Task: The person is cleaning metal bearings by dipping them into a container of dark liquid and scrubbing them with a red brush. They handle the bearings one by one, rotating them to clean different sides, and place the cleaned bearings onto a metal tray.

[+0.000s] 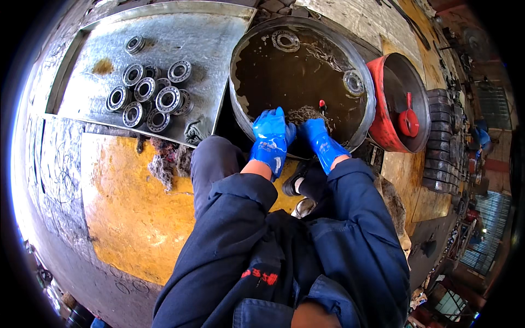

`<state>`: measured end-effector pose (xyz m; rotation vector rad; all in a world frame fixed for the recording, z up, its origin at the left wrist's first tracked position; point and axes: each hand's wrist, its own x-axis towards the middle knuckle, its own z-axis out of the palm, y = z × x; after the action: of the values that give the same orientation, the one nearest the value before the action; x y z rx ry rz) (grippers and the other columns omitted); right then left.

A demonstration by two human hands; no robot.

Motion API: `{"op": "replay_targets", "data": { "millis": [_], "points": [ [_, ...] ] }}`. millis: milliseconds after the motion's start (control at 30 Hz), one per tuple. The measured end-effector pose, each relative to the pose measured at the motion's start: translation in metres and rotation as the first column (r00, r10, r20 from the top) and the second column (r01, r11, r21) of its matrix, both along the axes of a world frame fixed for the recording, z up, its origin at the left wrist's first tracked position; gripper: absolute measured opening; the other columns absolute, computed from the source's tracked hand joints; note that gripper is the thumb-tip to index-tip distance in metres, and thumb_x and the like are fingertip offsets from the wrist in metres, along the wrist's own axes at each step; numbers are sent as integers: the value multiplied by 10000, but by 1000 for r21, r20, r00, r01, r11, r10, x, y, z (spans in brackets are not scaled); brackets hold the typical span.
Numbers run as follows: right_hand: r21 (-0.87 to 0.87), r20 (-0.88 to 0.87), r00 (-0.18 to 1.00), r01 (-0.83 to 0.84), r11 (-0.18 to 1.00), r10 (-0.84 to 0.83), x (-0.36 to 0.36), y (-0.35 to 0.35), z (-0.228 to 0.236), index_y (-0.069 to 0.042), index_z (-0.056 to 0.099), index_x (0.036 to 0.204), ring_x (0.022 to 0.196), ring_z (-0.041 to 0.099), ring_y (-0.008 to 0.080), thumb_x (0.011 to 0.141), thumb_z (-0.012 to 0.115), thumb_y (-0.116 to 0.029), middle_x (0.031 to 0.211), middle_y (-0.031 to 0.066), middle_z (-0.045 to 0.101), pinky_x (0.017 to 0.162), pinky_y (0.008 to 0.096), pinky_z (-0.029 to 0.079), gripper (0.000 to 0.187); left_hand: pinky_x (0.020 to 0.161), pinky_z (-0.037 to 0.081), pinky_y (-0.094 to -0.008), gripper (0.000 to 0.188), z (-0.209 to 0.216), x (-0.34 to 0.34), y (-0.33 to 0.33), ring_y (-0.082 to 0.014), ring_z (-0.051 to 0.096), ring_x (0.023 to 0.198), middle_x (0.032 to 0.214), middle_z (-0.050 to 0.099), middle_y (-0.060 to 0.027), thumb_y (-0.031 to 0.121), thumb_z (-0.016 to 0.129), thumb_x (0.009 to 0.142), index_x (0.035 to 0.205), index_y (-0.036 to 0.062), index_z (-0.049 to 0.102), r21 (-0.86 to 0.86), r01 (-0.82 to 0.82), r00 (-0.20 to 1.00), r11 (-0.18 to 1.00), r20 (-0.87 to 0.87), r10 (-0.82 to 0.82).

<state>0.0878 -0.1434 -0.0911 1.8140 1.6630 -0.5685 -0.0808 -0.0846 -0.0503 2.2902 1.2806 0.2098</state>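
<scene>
Both my hands wear blue rubber gloves and work close together at the near rim of a round metal tub (236, 93) of murky brown liquid. My left hand (270, 134) is closed, knuckles up; whatever lies under its fingers is hidden. A soaked, frayed wad of cotton waste (302, 114) bunches up against the fingers of my right hand (321, 139), which curl around part of it. Just beyond the wad, a small red-tipped piece (322, 104) sticks up. One bearing (285, 41) sits in the liquid at the far side, and another bearing (353, 82) by the right wall.
Left of the tub, a metal tray (213, 49) carries several ball bearings (145, 89) and a dark crumpled cloth (196, 133). To the right stands a red drum (381, 104) with a red scoop-like object (408, 121) inside. Grey fibre waste (160, 170) lies on the yellow floor plate (136, 208).
</scene>
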Motion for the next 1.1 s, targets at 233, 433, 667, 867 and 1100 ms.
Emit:
{"op": "replay_targets", "data": {
  "millis": [233, 433, 667, 867, 1100],
  "points": [
    [295, -500, 691, 702, 648, -522, 13, -54, -2, -23, 734, 1077, 1024, 681, 419, 913, 588, -127, 1096, 255, 702, 824, 480, 539, 243, 937, 539, -452, 553, 2, 9, -2, -338, 660, 1087, 1134, 709, -153, 407, 691, 812, 1226, 44, 648, -13, 26, 1000, 1000, -2, -26],
    [210, -23, 999, 31, 977, -27, 16, -7, -30, -163, 766, 1117, 1074, 690, 349, 951, 556, -302, 1131, 139, 734, 912, 444, 547, 302, 927, 541, -456, 549, 2, 4, -1, -337, 663, 1080, 1131, 709, -156, 404, 692, 811, 1216, 37, 652, 3, 17, 1000, 1000, -16, -17],
    [254, -534, 681, 694, 673, -500, 13, -41, -1, -77, 748, 1086, 1043, 672, 431, 890, 671, -364, 1122, 226, 706, 868, 453, 532, 355, 927, 542, -452, 539, -1, 3, -1, -345, 660, 1094, 1116, 712, -162, 402, 702, 799, 1191, 34, 658, -7, -11, 1000, 1000, 15, 11],
    [185, 47, 999, 18, 983, -27, 3, -6, -20, -147, 745, 1153, 1111, 672, 365, 943, 597, -289, 1183, 159, 709, 899, 446, 554, 293, 939, 537, -455, 536, 10, 5, 1, -345, 658, 1098, 1128, 709, -161, 400, 700, 803, 1197, 39, 653, -37, 13, 1000, 999, -18, -14],
    [310, -485, 766, 602, 736, -422, 15, -40, -9, -55, 747, 1109, 1088, 659, 411, 941, 592, -261, 1132, 253, 688, 859, 472, 534, 307, 944, 534, -456, 572, 1, -2, 1, -340, 654, 1101, 1147, 705, -160, 398, 693, 809, 1253, 43, 635, -10, -9, 1000, 1000, -29, 9]
  ]
}}
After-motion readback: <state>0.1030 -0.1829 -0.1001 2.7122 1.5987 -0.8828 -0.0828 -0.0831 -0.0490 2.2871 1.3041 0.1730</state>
